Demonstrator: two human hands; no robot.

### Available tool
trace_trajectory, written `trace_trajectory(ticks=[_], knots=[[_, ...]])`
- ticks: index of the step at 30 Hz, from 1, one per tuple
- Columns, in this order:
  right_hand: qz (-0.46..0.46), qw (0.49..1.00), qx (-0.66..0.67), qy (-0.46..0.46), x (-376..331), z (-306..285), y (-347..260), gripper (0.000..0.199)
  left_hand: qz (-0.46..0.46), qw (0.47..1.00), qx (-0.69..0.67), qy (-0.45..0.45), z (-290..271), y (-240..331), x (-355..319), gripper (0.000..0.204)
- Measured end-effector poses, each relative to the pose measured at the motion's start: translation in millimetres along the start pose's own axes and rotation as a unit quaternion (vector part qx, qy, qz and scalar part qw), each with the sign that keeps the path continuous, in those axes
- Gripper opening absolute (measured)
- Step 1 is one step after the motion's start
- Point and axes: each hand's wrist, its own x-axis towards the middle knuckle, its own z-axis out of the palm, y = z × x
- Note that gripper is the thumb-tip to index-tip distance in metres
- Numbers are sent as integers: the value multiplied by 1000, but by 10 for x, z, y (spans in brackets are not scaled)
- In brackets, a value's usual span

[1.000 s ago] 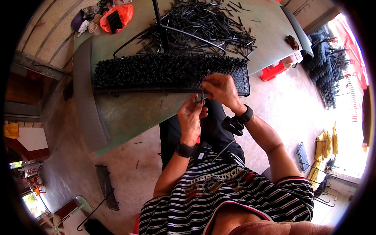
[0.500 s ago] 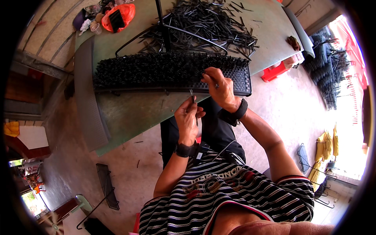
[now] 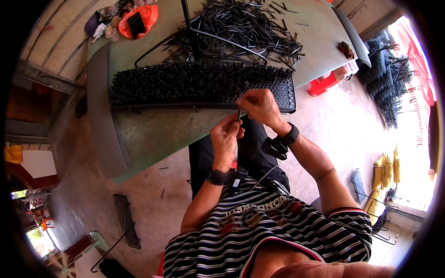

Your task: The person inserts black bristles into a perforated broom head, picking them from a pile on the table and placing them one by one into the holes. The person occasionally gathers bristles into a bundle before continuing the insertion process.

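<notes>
A long black perforated panel [image 3: 284, 95] lies along the near edge of the table, its holes packed with short black bristle-like tufts [image 3: 167, 85] except toward its right end, where bare holes show. In front of it, my left hand [image 3: 225, 139] is closed around a thin dark strip [image 3: 239, 114] that points up. My right hand [image 3: 260, 109], just above and to the right, pinches at the strip's upper end, close to the panel's near rim. Beyond the panel is a heap of loose black strips [image 3: 245, 30]. Black wristbands are on both wrists.
A black metal rod frame [image 3: 227, 39] rises behind the panel on the green table [image 3: 148, 153]. A grey curved sheet [image 3: 99, 111] hangs over the left side. At the far left sits an orange bag [image 3: 147, 21]; a red stool [image 3: 323, 85] stands right.
My right hand has drawn back from the panel's tufts, down to my left hand, and now meets the strip. My left hand has barely shifted.
</notes>
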Motion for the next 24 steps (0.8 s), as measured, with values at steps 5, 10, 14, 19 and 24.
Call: trace_trajectory(ticks=[5, 10, 14, 19, 24], knots=[[-7, 995, 92, 37, 55, -92, 9, 21, 7, 1000, 27, -14, -37, -29, -4, 20], [31, 989, 137, 45, 65, -97, -6, 20, 25, 994, 97, -45, -54, 87, -15, 22], [67, 980, 183, 48, 77, -124, -30, 20, 11, 990, 119, -78, -65, 292, -32, 22], [78, 973, 206, 64, 58, -52, -46, 20, 4, 988, 133, -84, -114, 407, -56, 23], [86, 961, 253, 68, 31, 11, -19, 19, 20, 982, 167, -89, -141, 473, -107, 23]])
